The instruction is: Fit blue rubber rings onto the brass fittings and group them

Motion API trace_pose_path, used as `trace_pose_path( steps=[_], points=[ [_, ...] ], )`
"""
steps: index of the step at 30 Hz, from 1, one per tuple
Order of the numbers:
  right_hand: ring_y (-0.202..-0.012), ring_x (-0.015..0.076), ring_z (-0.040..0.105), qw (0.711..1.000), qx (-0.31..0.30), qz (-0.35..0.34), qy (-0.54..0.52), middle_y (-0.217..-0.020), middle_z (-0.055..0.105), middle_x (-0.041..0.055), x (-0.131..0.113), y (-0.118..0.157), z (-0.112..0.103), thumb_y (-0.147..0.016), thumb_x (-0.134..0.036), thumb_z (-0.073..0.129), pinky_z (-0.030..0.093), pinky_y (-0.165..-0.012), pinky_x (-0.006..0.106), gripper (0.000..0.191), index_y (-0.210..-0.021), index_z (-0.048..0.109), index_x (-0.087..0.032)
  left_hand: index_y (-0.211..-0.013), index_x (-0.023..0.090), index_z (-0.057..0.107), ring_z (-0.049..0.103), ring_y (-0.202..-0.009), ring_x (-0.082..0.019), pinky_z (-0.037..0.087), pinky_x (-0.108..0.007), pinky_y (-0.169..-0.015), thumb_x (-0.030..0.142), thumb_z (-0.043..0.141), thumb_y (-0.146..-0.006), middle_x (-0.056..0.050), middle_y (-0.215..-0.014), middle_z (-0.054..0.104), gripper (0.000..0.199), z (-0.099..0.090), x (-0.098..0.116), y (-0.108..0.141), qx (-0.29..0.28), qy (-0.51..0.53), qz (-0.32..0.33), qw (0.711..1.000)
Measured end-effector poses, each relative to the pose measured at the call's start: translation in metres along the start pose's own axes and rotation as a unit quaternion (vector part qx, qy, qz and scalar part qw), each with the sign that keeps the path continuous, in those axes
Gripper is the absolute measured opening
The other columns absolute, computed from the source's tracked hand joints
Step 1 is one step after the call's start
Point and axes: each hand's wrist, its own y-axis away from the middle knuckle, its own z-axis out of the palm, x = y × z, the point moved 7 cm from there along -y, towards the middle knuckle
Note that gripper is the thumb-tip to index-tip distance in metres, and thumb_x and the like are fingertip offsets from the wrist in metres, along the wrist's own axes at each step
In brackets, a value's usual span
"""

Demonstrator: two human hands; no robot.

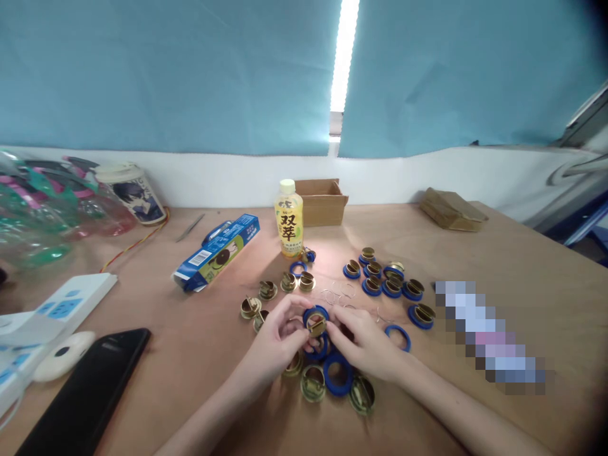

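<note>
Teal fabric panels (166, 76) above white wall (218, 180); bright light strip (346, 57) in gap between panels; wood-brown tabletop (513, 253) below

Glaring white strip (346, 57) above, slight blur, darkened right corners

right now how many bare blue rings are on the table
3 clear: a blue ring by the drink bottle, another beside the right hand, a third near bottom centre; a fourth, partly hidden, may be bare.

Likely assembly workshop: wood-look worktop (199, 354), many brass fittings (267, 290), loose blue rings (327, 376).
</note>
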Motion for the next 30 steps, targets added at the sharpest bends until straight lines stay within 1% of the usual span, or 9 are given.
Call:
trace_pose_path(
  steps=[3, 10, 19, 25, 30],
  points=[
    [-0.059, 0.0120, 0.044, 1.000, -0.001, 0.003, 0.001, -0.065, 0.046, -0.0038, 0.0006, -0.0005, -0.0001, -0.098, -0.024, 0.044, 0.028, -0.056, 0.026, 0.028, -0.071, 0.037, -0.021, -0.096, 0.019, 0.054, 0.064, -0.058, -0.010, 0.053, -0.025, -0.060, 0.014, 0.066, -0.073, 0.004, -0.078, 0.066, 0.027, -0.0003, 0.0000, -0.0006, 0.000, -0.002, 0.000, 1.000],
    [-0.059, 0.0121, 0.044, 1.000, -0.001, 0.006, -0.003, -0.065, 0.046, -0.0037, -0.0001, -0.0003, -0.0003, -0.098, -0.024, 0.044, 0.029, -0.056, 0.026, 0.028, -0.071, 0.037, -0.021, -0.095, 0.020, 0.054, 0.063, -0.058, -0.009, 0.052, -0.024, -0.060, 0.012, 0.066, -0.073, 0.002, -0.085, 0.067, 0.026, 0.0000, 0.0018, 0.0003, 0.003, -0.002, 0.000, 1.000],
    [-0.061, 0.0124, 0.045, 1.000, -0.010, 0.006, -0.003, -0.066, 0.048, -0.0035, 0.0009, 0.0001, 0.0018, -0.099, -0.024, 0.044, 0.029, -0.057, 0.026, 0.027, -0.072, 0.039, -0.021, -0.095, 0.019, 0.055, 0.064, -0.059, -0.011, 0.052, -0.024, -0.060, 0.014, 0.067, -0.073, 0.005, -0.072, 0.065, 0.026, 0.0008, 0.0024, 0.0000, 0.001, -0.008, -0.003, 1.000],
    [-0.060, 0.0123, 0.045, 1.000, -0.006, 0.004, 0.003, -0.067, 0.048, -0.0037, 0.0021, 0.0008, 0.0024, -0.098, -0.024, 0.044, 0.029, -0.057, 0.026, 0.027, -0.072, 0.039, -0.021, -0.095, 0.019, 0.055, 0.063, -0.058, -0.009, 0.053, -0.024, -0.060, 0.014, 0.067, -0.072, 0.003, -0.080, 0.067, 0.026, 0.0004, 0.0018, 0.0002, 0.002, -0.002, 0.003, 1.000],
    [-0.061, 0.0125, 0.046, 1.000, -0.007, 0.002, 0.004, -0.067, 0.049, -0.0034, 0.0016, -0.0004, 0.0019, -0.098, -0.024, 0.044, 0.030, -0.057, 0.026, 0.026, -0.073, 0.040, -0.021, -0.095, 0.019, 0.055, 0.064, -0.058, -0.010, 0.053, -0.025, -0.060, 0.013, 0.068, -0.072, 0.003, -0.081, 0.067, 0.027, -0.0003, 0.0014, -0.0006, 0.005, -0.002, 0.001, 1.000]
  ],
)
